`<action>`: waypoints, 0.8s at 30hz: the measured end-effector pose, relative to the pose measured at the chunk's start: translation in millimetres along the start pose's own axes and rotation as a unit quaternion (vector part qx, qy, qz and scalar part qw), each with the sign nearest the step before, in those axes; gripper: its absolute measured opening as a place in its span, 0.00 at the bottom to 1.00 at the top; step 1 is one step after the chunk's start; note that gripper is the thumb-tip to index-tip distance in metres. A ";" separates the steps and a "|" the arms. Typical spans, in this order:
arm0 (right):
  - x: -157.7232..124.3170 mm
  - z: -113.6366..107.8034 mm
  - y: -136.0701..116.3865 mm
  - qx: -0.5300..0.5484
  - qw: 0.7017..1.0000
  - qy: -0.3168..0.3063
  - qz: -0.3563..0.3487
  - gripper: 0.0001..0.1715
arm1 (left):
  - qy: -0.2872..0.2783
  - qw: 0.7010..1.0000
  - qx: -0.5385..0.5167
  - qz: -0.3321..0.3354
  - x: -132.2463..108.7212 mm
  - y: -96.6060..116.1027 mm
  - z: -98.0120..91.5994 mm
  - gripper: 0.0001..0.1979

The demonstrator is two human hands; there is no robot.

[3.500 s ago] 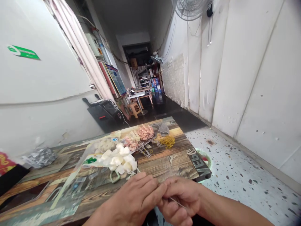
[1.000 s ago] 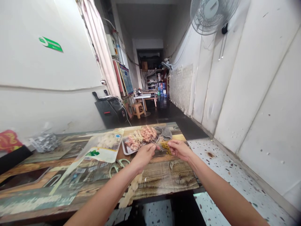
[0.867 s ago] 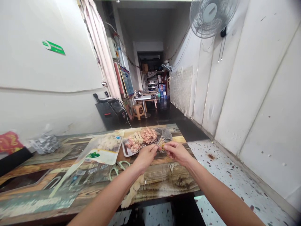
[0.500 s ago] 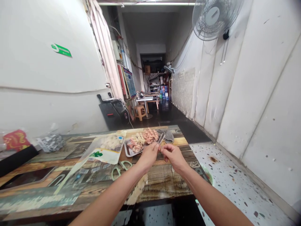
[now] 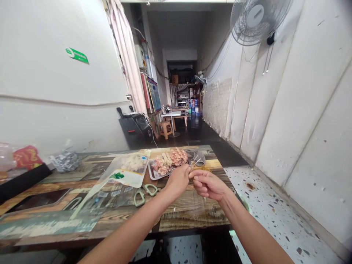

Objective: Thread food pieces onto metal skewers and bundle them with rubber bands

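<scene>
A: Where are the skewer sticks (image 5: 195, 160) now?

B: At the far right of the bench (image 5: 189, 214), just beside the tray (image 5: 153, 173). The left hand (image 5: 179, 179) is closed on their ends. The right hand (image 5: 210, 185) touches it with fingers curled in a pinch; what it pinches is too small to tell.

A: How to handle them well?

B: I think a firm, even grip, with the points away from the fingers.

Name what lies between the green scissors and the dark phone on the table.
A clear plastic bag lies flat between scissors and phone, head view.
</scene>
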State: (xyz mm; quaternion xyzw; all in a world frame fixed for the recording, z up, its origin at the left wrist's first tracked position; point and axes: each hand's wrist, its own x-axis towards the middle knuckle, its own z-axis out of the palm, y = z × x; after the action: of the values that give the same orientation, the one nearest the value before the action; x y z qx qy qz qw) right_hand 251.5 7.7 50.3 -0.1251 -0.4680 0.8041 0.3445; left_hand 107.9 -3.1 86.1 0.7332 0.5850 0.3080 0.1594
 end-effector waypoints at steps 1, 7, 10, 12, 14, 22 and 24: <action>1.4 0.7 -2.4 -0.033 0.999 0.019 -0.003 0.11 | 0.000 1.000 -0.004 0.003 -0.6 -0.8 -0.3 0.11; -6.6 0.0 -28.7 -0.192 0.969 0.144 -0.061 0.24 | 0.017 0.998 -0.047 0.024 -5.0 -4.1 -8.9 0.12; -12.9 0.0 -51.0 -0.314 0.918 0.226 -0.089 0.23 | -0.024 0.991 -0.135 0.000 -8.5 1.0 -12.7 0.13; -14.2 4.4 -66.0 -0.408 0.873 0.244 -0.107 0.23 | -0.081 0.970 -0.222 -0.049 -11.3 8.0 -14.6 0.13; -14.1 10.6 -78.3 -0.487 0.831 0.233 -0.133 0.24 | -0.136 0.941 -0.296 -0.095 -13.8 15.0 -16.7 0.13; -27.4 7.4 -96.8 -0.477 0.846 0.201 -0.126 0.28 | -0.222 0.890 -0.382 -0.114 -17.2 17.0 -25.6 0.18; -32.0 4.1 -98.0 -0.443 0.868 0.192 -0.114 0.29 | -0.224 0.886 -0.388 -0.117 -16.7 16.4 -25.4 0.19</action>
State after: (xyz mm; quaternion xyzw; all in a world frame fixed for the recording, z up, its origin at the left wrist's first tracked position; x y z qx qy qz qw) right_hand 315.5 15.2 130.8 -0.3619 -0.7109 0.4275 0.4253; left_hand 102.0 -26.7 110.7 0.5885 0.4491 0.3174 0.5927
